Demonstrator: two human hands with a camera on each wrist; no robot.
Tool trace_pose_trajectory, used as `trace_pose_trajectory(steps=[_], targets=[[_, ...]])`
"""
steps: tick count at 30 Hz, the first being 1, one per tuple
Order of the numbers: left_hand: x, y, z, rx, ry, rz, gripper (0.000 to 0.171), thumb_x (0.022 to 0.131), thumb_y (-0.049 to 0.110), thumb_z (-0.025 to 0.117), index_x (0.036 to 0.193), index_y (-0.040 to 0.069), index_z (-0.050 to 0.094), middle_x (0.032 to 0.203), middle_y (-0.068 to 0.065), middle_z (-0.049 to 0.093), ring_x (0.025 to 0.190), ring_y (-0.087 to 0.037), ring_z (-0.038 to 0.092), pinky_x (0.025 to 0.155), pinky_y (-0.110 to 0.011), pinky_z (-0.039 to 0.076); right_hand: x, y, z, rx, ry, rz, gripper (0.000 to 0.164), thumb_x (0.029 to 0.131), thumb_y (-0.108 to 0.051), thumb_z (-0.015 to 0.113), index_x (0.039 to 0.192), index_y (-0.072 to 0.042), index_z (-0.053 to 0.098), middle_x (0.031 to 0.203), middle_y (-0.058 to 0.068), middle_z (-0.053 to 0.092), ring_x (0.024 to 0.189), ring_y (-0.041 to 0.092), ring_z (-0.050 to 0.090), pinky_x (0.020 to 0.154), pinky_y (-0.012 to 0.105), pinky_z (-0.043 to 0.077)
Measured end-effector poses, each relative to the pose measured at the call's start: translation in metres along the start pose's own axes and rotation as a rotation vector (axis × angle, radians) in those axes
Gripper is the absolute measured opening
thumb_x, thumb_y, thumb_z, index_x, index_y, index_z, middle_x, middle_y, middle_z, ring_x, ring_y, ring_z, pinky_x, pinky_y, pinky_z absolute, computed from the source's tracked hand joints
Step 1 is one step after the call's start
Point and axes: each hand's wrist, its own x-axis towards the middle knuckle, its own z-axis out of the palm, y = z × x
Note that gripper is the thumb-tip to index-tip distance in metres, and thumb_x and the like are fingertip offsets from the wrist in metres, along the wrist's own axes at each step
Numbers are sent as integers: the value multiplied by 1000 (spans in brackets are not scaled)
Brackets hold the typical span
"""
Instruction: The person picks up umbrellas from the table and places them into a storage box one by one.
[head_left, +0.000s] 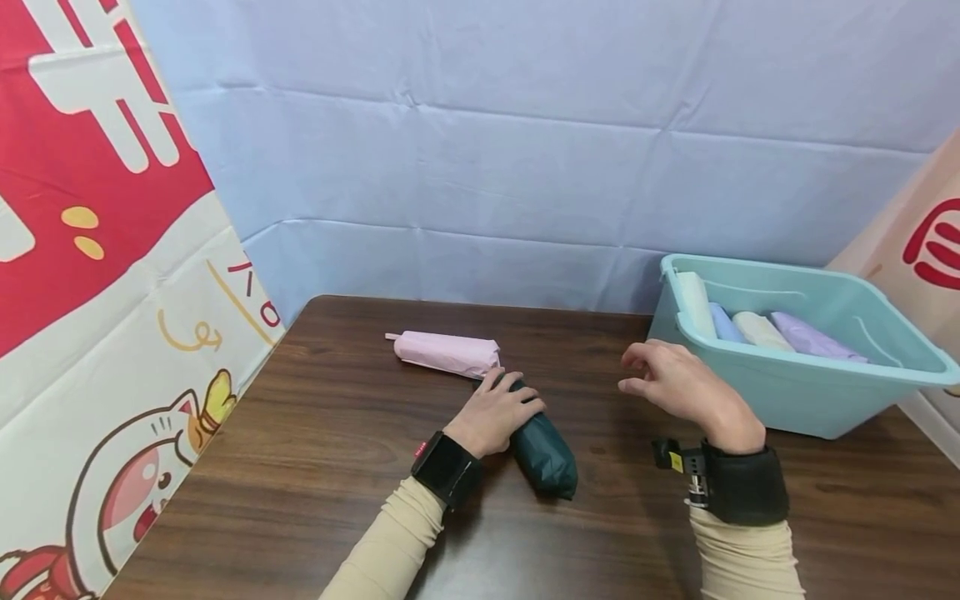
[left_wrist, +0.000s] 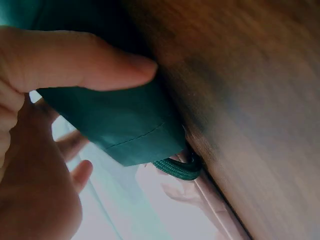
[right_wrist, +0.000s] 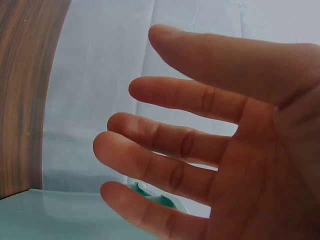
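Note:
A dark green folded umbrella (head_left: 546, 454) lies slantwise on the table, with a cord loop (left_wrist: 177, 169) at its far end. My left hand (head_left: 497, 414) grips it near that end, thumb on one side and fingers over the other. Just beyond, a pink folded umbrella (head_left: 448, 353) lies on the wood, its near end close to the green one. My right hand (head_left: 686, 385) hovers above the table by the left side of a light blue bin (head_left: 795, 387). Its fingers (right_wrist: 165, 132) are spread and loosely bent, holding nothing.
Inside the bin are several wrapped bundles, among them a purple one (head_left: 813, 337), a blue one (head_left: 726, 323) and a cream one (head_left: 761, 331). A pale blue cloth (head_left: 465, 167) hangs behind the brown table (head_left: 300, 467). A printed cloth (head_left: 112, 333) hangs at the left.

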Motion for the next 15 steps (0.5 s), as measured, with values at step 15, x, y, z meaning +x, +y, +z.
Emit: trace_pose_trajectory(steps=[15], targets=[[-2,-11,-7,-78,29,8,49,75,21,85,121,23,69,115,5,69,106,-22,62,92,-44,46,4,-3,4,-9,5,-48,27,91,-14,75,108,5,65,98,14,64,88,31,61,76,49,50]])
